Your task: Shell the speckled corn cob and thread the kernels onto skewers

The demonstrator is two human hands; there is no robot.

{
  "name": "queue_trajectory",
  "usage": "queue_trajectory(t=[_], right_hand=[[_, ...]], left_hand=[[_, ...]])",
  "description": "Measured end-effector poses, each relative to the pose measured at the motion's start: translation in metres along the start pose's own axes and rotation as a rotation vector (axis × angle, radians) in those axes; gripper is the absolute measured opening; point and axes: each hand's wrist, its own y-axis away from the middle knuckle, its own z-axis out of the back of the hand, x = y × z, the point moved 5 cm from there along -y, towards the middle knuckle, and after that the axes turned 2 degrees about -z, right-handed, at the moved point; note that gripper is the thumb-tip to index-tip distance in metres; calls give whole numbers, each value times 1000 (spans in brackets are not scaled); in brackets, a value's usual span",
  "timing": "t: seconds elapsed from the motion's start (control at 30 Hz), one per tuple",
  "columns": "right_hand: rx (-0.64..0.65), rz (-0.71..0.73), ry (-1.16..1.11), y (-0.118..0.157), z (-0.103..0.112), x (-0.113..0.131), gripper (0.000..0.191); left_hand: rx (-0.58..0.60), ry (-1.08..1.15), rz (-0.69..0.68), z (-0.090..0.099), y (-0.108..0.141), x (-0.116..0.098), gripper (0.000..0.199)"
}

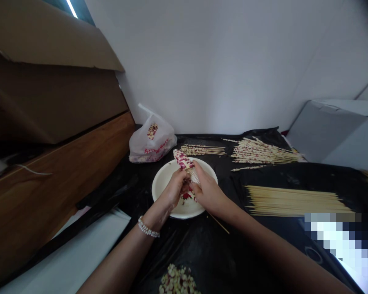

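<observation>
A corn cob (184,160) with purple and white kernels is held tilted over a cream bowl (159,185). My right hand (207,188) is wrapped round the cob's lower part, where bare rows show. My left hand (175,187) is closed against the cob's near side, its fingertips partly hidden. Dark red kernels (186,196) lie in the bowl below the hands. One thin stick (218,223) lies at the bowl's near right side, its far end out of sight.
Behind the bowl stand a white plastic bag (153,141) and kernel-threaded skewers (254,152). Bare sticks (294,201) lie at right. Loose kernels (178,281) are piled at the near edge. Cardboard boxes (55,94) rise at left; a pale box (334,130) is at right.
</observation>
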Motion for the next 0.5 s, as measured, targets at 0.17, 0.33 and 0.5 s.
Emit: queue_trajectory(t=[0.17, 0.33, 0.5], right_hand=[[14, 7, -9, -2, 4, 1, 74], [12, -11, -27, -1, 4, 2, 73], [27, -22, -57, -1, 4, 5, 76]], left_hand=[[36, 18, -39, -4, 1, -3, 23], [17, 69, -5, -6, 2, -5, 29], [5, 70, 19, -3, 2, -4, 26]])
